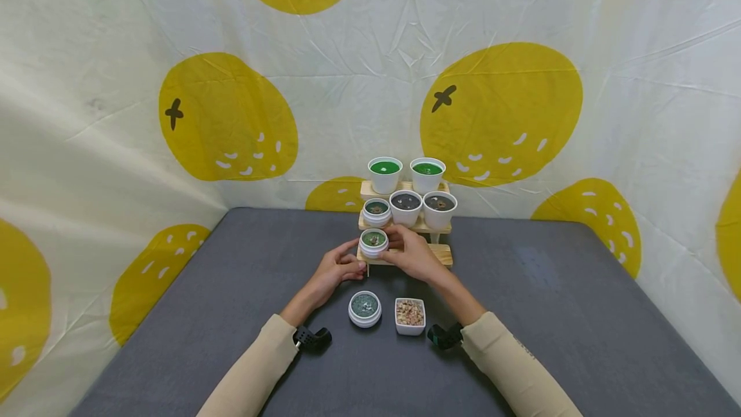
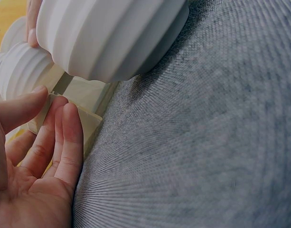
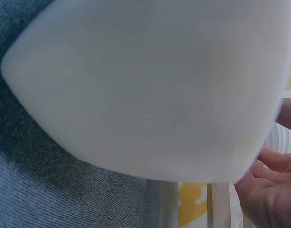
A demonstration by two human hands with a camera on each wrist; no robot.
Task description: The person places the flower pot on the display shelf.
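Note:
A small ribbed white pot (image 1: 374, 252) with green, speckled contents stands at the left end of the lowest board of a three-step wooden rack (image 1: 442, 255). My right hand (image 1: 410, 253) grips this pot from the right, thumb at the front and fingers behind. At the board's left end is my left hand (image 1: 333, 271), just below the pot. In the left wrist view its thumb and fingertips (image 2: 72, 124) pinch the corner of the pale wooden board (image 2: 90, 116). The right wrist view shows part of my right hand (image 3: 271, 185) behind a large white dish (image 3: 145, 95).
Another ribbed pot (image 1: 365, 309) and a square dish of pale chips (image 1: 410, 315) stand between my forearms. The middle step bears a ribbed pot (image 1: 377, 213) and two dark-filled cups (image 1: 406, 209). Two green-filled cups (image 1: 384, 176) stand on top. A patterned curtain (image 1: 359, 108) hangs behind.

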